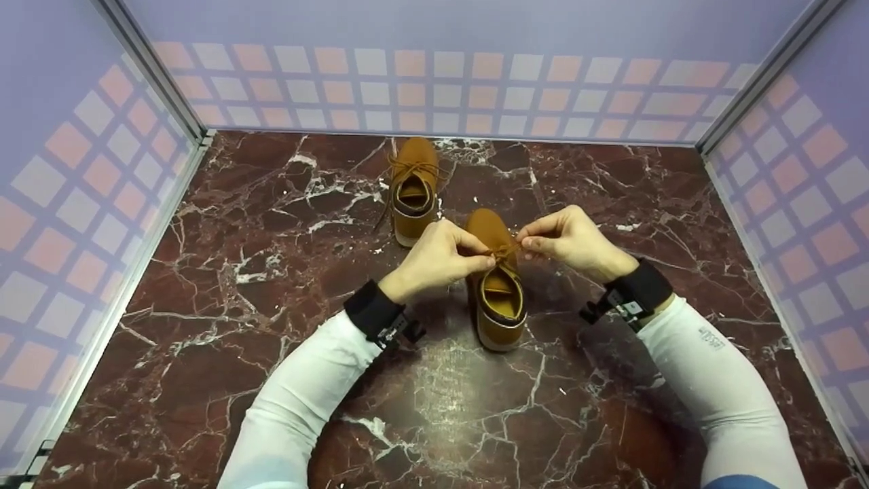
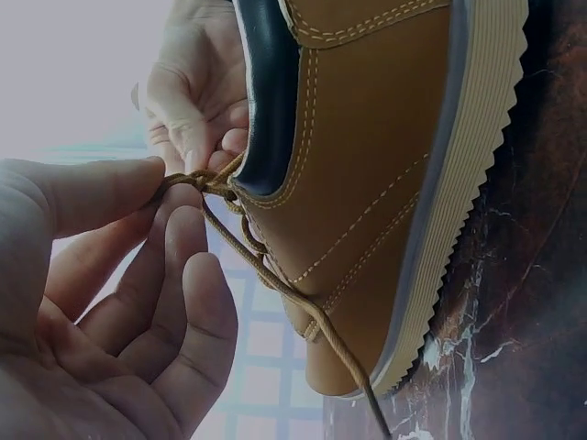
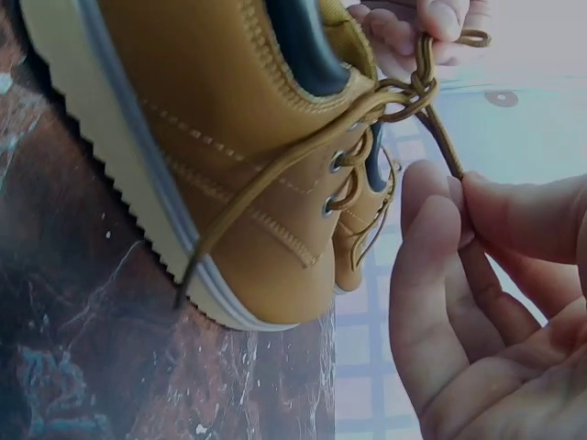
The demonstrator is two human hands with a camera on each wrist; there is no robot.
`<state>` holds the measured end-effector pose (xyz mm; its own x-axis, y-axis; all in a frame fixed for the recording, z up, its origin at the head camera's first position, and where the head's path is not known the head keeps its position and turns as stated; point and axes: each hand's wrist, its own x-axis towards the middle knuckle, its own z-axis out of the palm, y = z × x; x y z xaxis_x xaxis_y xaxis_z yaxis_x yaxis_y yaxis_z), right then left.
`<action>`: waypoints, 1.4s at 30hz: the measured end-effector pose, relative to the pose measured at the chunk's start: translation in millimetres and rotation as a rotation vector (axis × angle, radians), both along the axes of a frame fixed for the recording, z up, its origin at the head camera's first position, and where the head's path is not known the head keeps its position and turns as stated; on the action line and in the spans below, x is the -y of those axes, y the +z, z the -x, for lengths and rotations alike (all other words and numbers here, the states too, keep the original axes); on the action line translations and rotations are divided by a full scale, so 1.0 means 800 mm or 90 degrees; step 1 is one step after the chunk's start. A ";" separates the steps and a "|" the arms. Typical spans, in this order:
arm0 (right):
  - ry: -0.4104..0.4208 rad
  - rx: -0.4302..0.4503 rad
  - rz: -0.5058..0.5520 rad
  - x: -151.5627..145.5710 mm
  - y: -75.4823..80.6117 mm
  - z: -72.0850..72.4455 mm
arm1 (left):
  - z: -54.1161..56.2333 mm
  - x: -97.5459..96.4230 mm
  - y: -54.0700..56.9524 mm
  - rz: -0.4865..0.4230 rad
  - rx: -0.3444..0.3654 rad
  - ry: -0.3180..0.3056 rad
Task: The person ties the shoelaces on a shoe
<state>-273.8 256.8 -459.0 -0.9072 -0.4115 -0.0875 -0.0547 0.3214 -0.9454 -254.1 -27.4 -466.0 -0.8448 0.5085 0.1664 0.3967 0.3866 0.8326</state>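
A tan shoe (image 1: 499, 322) with a pale ridged sole stands on the floor between the two hands. Its brown shoelace (image 3: 417, 96) is looped into a loose knot above the eyelets. My left hand (image 1: 445, 255) pinches one loop of the lace between thumb and forefinger, just left of the knot. On the other side, my right hand (image 1: 570, 241) pinches another part of the lace, drawn out taut from the knot. One loose lace end (image 2: 344, 353) hangs down the shoe's side in the left wrist view.
A second tan shoe (image 1: 414, 183), its lace tied in a bow, stands farther off and to the left. The floor (image 1: 271, 224) is dark red marble pattern. Panels with pink and white squares (image 1: 411, 88) enclose the back and both sides.
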 end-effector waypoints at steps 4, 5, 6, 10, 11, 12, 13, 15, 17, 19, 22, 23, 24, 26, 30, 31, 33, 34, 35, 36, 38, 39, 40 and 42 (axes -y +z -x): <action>-0.011 0.000 -0.023 -0.007 -0.009 0.000 | 0.003 0.008 -0.009 0.009 0.006 0.013; -0.011 -0.002 -0.028 -0.009 -0.012 0.000 | 0.004 0.010 -0.012 0.008 0.007 0.018; -0.010 -0.005 -0.033 -0.011 -0.014 0.000 | 0.005 0.013 -0.016 0.007 0.010 0.024; 0.002 -0.037 -0.051 -0.018 -0.022 0.000 | 0.004 0.021 -0.029 -0.034 0.059 0.054; 0.006 -0.045 -0.055 -0.019 -0.024 0.000 | 0.003 0.022 -0.032 -0.053 0.085 0.063; 0.010 -0.056 -0.063 -0.020 -0.025 0.001 | 0.001 0.023 -0.034 -0.070 0.113 0.071; 0.012 -0.064 -0.071 -0.021 -0.026 0.001 | 0.000 0.023 -0.036 -0.087 0.138 0.075; 0.016 -0.075 -0.086 -0.022 -0.029 0.000 | -0.002 0.025 -0.040 -0.111 0.185 0.084; 0.015 -0.080 -0.100 -0.025 -0.032 -0.002 | -0.004 0.025 -0.042 -0.125 0.213 0.087; 0.009 -0.076 -0.106 -0.028 -0.037 -0.005 | -0.004 0.025 -0.044 -0.125 0.220 0.089; 0.001 -0.071 -0.108 -0.031 -0.045 -0.008 | -0.005 0.026 -0.047 -0.124 0.231 0.098; 0.000 -0.067 -0.104 -0.032 -0.047 -0.009 | -0.006 0.026 -0.048 -0.120 0.231 0.102; -0.002 -0.065 -0.105 -0.032 -0.049 -0.010 | -0.006 0.027 -0.049 -0.116 0.233 0.104; -0.004 -0.068 -0.103 -0.033 -0.051 -0.011 | -0.008 0.028 -0.050 -0.112 0.235 0.110; -0.011 -0.075 -0.097 -0.032 -0.052 -0.011 | -0.007 0.029 -0.049 -0.129 0.236 0.119; -0.015 -0.076 -0.093 -0.032 -0.052 -0.011 | -0.007 0.028 -0.049 -0.133 0.236 0.123; -0.027 -0.075 -0.082 -0.031 -0.054 -0.011 | -0.008 0.027 -0.048 -0.143 0.242 0.134; -0.036 -0.071 -0.071 -0.030 -0.056 -0.013 | -0.009 0.026 -0.048 -0.142 0.244 0.141; -0.049 -0.064 -0.060 -0.028 -0.058 -0.014 | -0.012 0.025 -0.047 -0.145 0.251 0.146; -0.067 -0.055 -0.043 -0.026 -0.059 -0.018 | -0.016 0.023 -0.047 -0.146 0.259 0.151; -0.112 -0.020 -0.001 -0.021 -0.061 -0.028 | -0.028 0.020 -0.043 -0.164 0.296 0.168; -0.139 0.005 0.029 -0.017 -0.060 -0.035 | -0.036 0.018 -0.040 -0.181 0.323 0.175; -0.163 0.035 0.062 -0.014 -0.059 -0.044 | -0.046 0.015 -0.037 -0.200 0.354 0.180; -0.195 0.098 0.133 -0.006 -0.054 -0.062 | -0.065 0.009 -0.030 -0.248 0.406 0.180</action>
